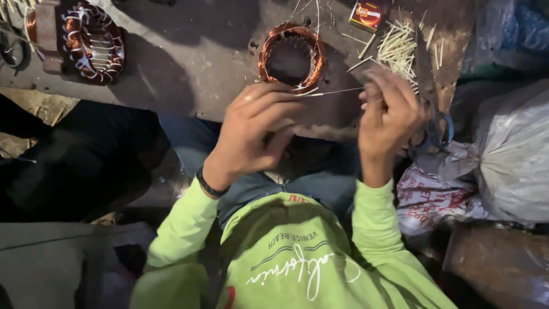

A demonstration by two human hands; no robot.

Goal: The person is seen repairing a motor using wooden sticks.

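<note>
Grey and scuffed, the counter (189, 57) carries a round copper-wound coil (290, 56) near its front edge. A thin pale strand (334, 91) stretches just in front of that coil, held between both hands. The left hand (254, 134) sits in front of the coil, its fingers curled and pinching one end of the strand. The right hand (389, 117), to the right of the coil, is closed on the other end. Further right of the coil lie a heap of pale thin sticks (397, 48) and a small red-and-yellow box (367, 14). Scissors with blue handles (432, 106) lie beyond the right hand. Far left of the coil rests a second wound coil (94, 43).
</note>
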